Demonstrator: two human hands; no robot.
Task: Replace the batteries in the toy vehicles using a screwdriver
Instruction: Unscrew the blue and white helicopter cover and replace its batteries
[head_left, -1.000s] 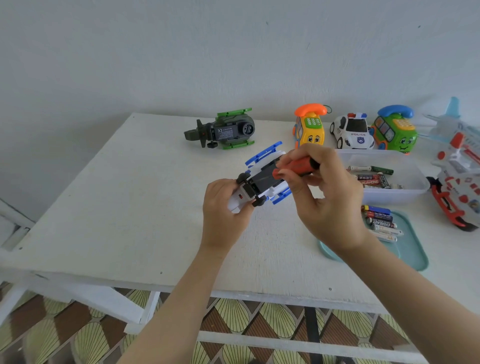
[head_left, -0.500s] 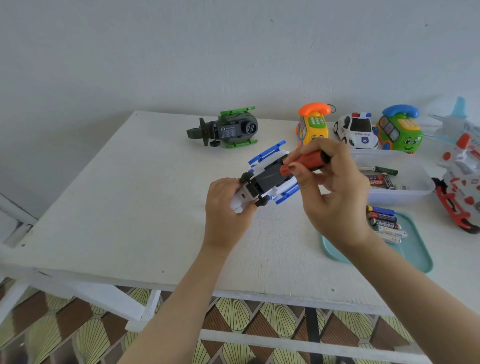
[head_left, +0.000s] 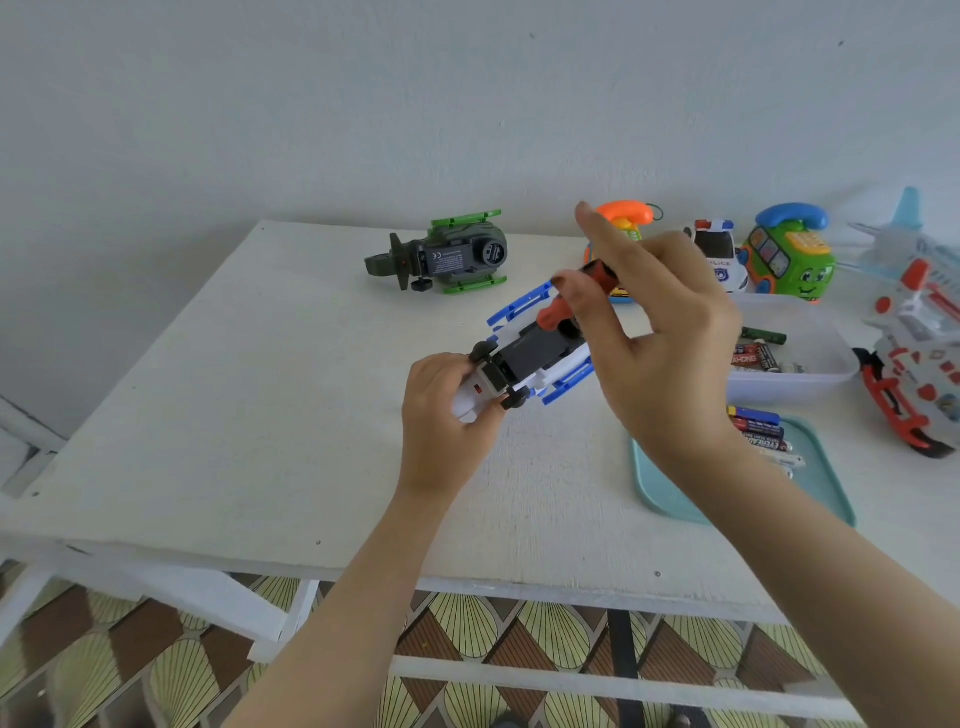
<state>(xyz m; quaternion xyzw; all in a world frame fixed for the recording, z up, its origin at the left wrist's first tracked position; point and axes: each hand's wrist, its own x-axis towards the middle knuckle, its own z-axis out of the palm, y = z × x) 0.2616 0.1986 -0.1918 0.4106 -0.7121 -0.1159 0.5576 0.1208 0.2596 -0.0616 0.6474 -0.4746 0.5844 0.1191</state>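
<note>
The left hand (head_left: 444, 415) curls its fingers (head_left: 445, 367) round the nose of the overturned toy (head_left: 530, 349) over the tabletop (head_left: 249, 395). The right hand (head_left: 662, 358) pinches the red screwdriver (head_left: 554, 312), forefinger stretched up.

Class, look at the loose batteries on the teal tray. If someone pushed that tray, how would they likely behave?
The batteries are cylinders lying on their sides, so they would probably roll. The teal tray seems to have a low rim, which may stop them. They look rigid, unlikely to bend.
</note>
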